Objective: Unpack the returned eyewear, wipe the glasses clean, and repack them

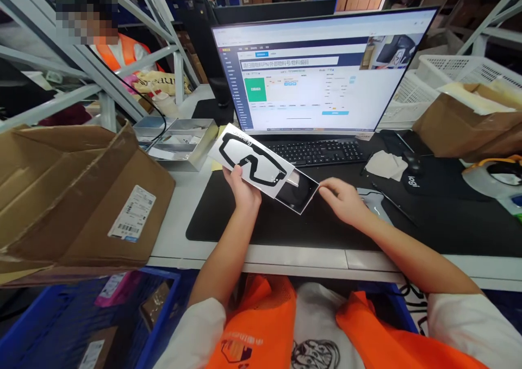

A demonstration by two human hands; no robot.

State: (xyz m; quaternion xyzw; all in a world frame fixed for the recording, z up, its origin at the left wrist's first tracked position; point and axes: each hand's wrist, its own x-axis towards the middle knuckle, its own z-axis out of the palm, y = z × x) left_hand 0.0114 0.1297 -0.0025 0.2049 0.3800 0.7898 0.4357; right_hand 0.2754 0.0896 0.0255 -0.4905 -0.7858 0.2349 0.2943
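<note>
My left hand (pixel 243 190) is wrapped round a long white box (pixel 255 165) printed with a black glasses outline, its thumb on the front face. The box is tilted above the black desk mat (pixel 228 216). From its lower right end an inner tray (pixel 299 192) sticks part way out, with something dark in it and a small pale piece near the sleeve's edge. At the tray's right corner my right hand (pixel 340 195) pinches the edge between thumb and fingers. What lies deeper inside the sleeve is hidden.
Behind the box stand a keyboard (pixel 322 151) and a lit monitor (pixel 305 86). An opened carton (pixel 81 205) fills the left, above a blue crate (pixel 163 309). A mouse (pixel 412 163) and white papers (pixel 386 165) lie right. A person in an orange vest (pixel 122 50) is at back left.
</note>
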